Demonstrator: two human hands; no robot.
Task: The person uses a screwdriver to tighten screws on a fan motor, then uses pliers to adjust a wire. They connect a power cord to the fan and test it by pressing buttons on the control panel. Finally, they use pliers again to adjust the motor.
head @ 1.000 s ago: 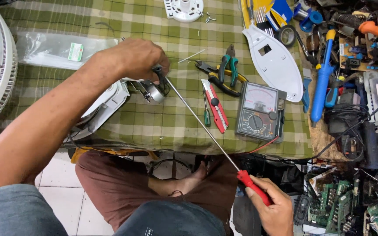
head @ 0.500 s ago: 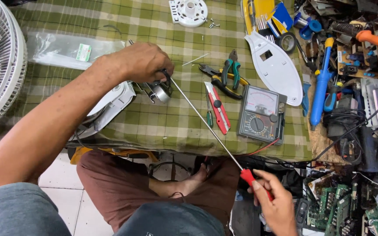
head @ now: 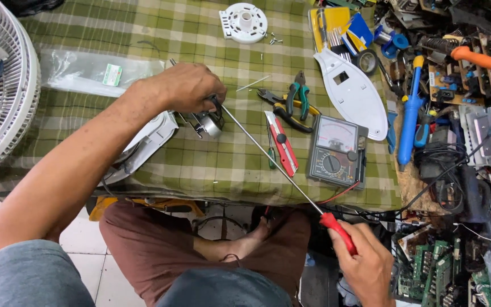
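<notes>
My left hand point(head: 184, 86) grips a small metal motor part point(head: 207, 121) on the green checked cloth point(head: 143, 34), next to a white plastic housing point(head: 143, 142). My right hand point(head: 365, 267) holds the red handle of a long screwdriver point(head: 268, 156) low at the table's front edge. Its thin shaft runs up and left across the table, and its tip meets the motor part just under my left fingers.
A red utility knife point(head: 281, 143), pliers point(head: 291, 105) and an analogue multimeter point(head: 336, 150) lie right of the shaft. A white fan cover point(head: 352, 94) and round white part point(head: 244, 23) sit further back. A fan grille point(head: 1, 113) stands left; tools and circuit boards point(head: 456, 267) crowd the right.
My right hand with the red handle has shifted slightly along the table's front edge. The left hand stays on the motor part with the tip still against it.
</notes>
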